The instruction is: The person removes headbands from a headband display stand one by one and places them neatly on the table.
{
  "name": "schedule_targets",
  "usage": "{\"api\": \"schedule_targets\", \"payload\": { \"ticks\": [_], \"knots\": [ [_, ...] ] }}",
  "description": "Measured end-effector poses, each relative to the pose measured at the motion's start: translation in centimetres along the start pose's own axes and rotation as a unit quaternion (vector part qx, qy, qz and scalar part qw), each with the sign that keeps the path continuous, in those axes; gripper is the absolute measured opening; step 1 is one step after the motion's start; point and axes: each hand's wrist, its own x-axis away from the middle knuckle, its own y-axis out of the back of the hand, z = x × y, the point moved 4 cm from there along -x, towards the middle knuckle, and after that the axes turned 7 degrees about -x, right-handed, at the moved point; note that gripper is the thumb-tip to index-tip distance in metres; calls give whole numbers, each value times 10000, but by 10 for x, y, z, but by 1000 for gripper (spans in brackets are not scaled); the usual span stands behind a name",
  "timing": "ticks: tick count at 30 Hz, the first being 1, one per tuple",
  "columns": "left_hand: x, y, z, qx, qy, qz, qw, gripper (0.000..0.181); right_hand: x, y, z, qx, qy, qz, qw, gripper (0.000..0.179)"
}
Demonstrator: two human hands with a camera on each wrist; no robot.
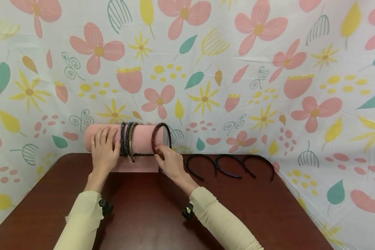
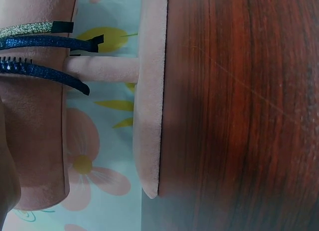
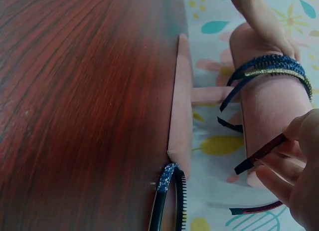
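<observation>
A pink padded roll (image 1: pixel 142 139) lies sideways on a stand with a flat pink base (image 3: pixel 181 96). My left hand (image 1: pixel 104 149) rests on the left part of the roll, fingers laid over its top. Just right of it, several glittery headbands (image 1: pixel 127 139) circle the roll, blue ones and a gold one (image 3: pixel 269 71). At the roll's right end my right hand (image 1: pixel 172 165) pinches a dark red toothed headband (image 1: pixel 155 135) near one end. That headband arches over the roll's end, its other tip (image 3: pixel 239 211) hanging apart in the right wrist view.
Several dark headbands (image 1: pixel 231 173) lie in a row on the brown table (image 1: pixel 237 208), right of the stand. One with blue glitter (image 3: pixel 168 178) lies close beside the base. A flower-patterned cloth (image 1: pixel 206 69) hangs right behind the stand.
</observation>
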Motion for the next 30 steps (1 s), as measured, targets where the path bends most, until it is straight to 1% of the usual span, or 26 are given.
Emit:
{"api": "schedule_targets", "payload": {
  "ticks": [2,6,10,13,22,30],
  "knots": [
    [-2,1,-1,1,-10,-19,10000,45,0,4,-1,25,10,-26,10000,22],
    [-4,3,-1,-25,27,42,10000,45,3,11,-2,102,122,-47,9999,22],
    [-4,3,-1,-34,36,53,10000,45,9,18,-7,124,223,-7,9997,21],
    [-3,2,-1,-41,21,47,10000,45,15,25,-11,174,205,60,9996,20],
    [-2,0,-2,-33,-19,39,10000,45,33,47,-18,140,-4,383,9992,19],
    [0,1,-1,36,-44,-150,9999,44,50,55,-18,31,-65,719,9974,19]
  ]
}}
